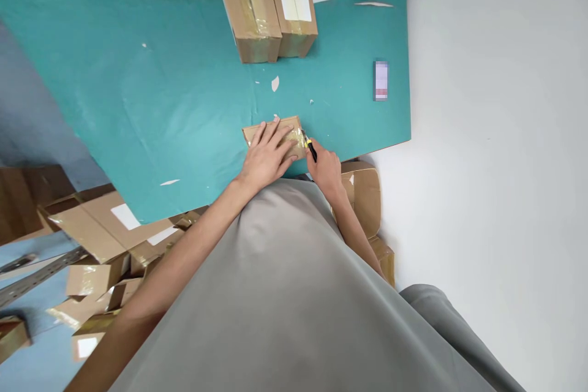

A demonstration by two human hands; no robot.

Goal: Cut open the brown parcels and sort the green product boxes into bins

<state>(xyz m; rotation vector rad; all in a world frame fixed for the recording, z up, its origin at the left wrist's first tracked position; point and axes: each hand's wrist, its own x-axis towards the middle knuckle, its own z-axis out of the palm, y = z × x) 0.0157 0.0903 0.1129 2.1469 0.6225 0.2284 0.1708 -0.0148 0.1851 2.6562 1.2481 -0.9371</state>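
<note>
A small cardboard box [294,124] with shiny clear tape lies near the front edge of the teal table. Across its top my left hand [267,152] is laid flat, fingers spread, pressing on it. My right hand [325,168] is closed around a black and yellow utility knife [311,148]. The knife's tip points at the taped right end of the box. Whether the blade touches the tape I cannot tell.
Two long taped cardboard boxes [260,49] stand at the back of the teal table [184,73]. A phone-like blurred item [381,81] lies at right, beside the white wall [496,104]. Paper scraps [275,84] dot the tabletop. Cardboard boxes [98,226] are heaped on the floor at left.
</note>
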